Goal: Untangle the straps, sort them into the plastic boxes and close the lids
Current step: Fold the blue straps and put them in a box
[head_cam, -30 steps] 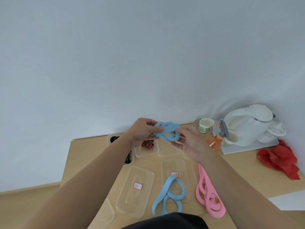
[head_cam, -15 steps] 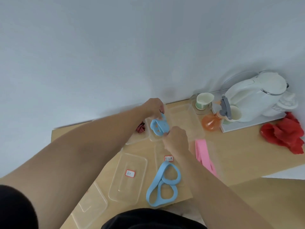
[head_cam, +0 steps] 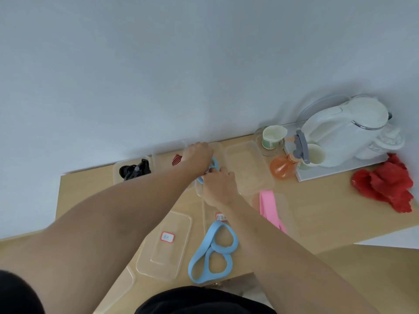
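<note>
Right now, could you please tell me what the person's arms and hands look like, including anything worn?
Both arms are bare from the hands to the upper arms. The left hand and right hand wear no gloves, and no watch, bracelet or ring shows. A black sleeve covers the left upper arm, matching the black garment below.

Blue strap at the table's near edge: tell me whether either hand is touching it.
No, the loose blue strap lies untouched; the left hand and right hand hold a coiled blue strap over a box.
</note>
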Motion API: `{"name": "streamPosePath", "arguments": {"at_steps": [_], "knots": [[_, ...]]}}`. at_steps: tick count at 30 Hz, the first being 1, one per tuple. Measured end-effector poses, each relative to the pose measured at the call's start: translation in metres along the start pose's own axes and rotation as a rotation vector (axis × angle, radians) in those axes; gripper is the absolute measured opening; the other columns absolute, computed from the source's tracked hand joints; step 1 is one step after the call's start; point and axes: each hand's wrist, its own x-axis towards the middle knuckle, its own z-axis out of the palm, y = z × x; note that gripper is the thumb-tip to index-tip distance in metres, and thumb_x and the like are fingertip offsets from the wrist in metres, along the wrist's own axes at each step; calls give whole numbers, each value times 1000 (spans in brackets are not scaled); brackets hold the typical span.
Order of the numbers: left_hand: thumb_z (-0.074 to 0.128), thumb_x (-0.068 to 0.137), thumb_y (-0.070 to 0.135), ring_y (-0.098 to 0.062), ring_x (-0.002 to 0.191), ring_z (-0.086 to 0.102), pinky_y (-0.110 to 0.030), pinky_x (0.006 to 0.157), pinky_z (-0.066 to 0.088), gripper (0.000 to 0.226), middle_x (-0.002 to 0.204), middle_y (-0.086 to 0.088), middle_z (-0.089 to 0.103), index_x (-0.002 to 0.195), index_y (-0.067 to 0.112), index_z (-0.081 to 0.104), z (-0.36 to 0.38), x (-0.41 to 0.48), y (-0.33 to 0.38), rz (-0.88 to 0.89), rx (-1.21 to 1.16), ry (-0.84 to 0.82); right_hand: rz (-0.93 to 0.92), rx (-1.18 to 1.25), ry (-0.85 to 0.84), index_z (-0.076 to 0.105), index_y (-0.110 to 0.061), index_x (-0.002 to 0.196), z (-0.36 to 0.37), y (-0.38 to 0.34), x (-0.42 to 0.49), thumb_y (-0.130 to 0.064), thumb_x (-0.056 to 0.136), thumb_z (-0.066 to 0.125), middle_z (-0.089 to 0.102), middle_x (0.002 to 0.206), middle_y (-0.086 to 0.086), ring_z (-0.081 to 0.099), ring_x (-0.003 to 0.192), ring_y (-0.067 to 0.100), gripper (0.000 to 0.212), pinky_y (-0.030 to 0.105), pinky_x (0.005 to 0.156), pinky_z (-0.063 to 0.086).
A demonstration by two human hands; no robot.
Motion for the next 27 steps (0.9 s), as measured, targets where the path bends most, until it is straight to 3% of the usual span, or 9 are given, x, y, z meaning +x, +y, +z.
{"name": "streamPosePath", "arguments": {"at_steps": [4,7,9,11,14,17,20,24,27], "knots": [[58,98,20,-28,109,57,-36,88,48,27,121,-10,57,123,11,63,-18,-35,7,-117,-236,140,44,268,108,67,-12,94,-11,17,-37,-18,92,57,61,88,4,56,78,24,12,34,66,42],[55,98,23,-27,89,63,-38,76,54,17,96,-5,67,102,13,68,-17,-94,26,-229,-494,204,145,405,22,53,-17,81,-12,36,-78,-23,93,57,52,78,-4,50,70,16,14,28,63,36],[57,95,25,-24,89,62,-34,77,52,17,94,-2,68,101,14,69,4,-136,46,-252,-563,16,220,451,-118,51,-18,85,-5,47,-102,-31,92,59,51,83,-5,51,73,14,17,27,61,35],[62,93,29,-23,104,61,-35,89,52,30,114,-2,65,119,15,65,30,-166,64,-277,-579,-208,234,379,-282,53,-18,97,7,53,-119,-37,92,61,53,94,-3,56,80,18,21,30,63,40],[64,93,26,-27,116,57,-36,97,48,44,129,-9,57,134,13,57,57,-186,86,-395,-628,-282,233,387,-387,55,-16,107,22,58,-131,-31,91,64,56,103,2,58,89,22,24,34,70,45],[65,95,25,-24,103,60,-30,84,48,29,119,-8,63,121,12,66,57,-187,97,-514,-708,-197,237,506,-330,60,-12,98,27,62,-132,-15,93,59,61,93,3,59,84,22,6,36,72,51],[69,91,27,-19,88,59,-28,73,47,12,101,-1,66,96,17,65,48,-189,97,-576,-802,-104,199,662,-304,61,-20,92,18,68,-129,-16,95,62,59,85,-6,57,79,14,4,18,62,42],[72,90,19,-17,70,56,-32,72,50,13,75,-2,59,85,9,67,15,-208,94,-612,-1423,-135,182,765,-207,66,-27,93,-4,71,-132,-28,92,69,52,89,-5,53,77,13,3,25,66,41],[63,99,35,-18,59,50,-33,63,54,34,67,-4,51,102,2,73,-12,-228,95,-593,-1769,-244,182,946,-185,68,-31,86,-25,66,-138,-32,89,74,52,68,-12,48,61,3,7,23,62,40]]}}
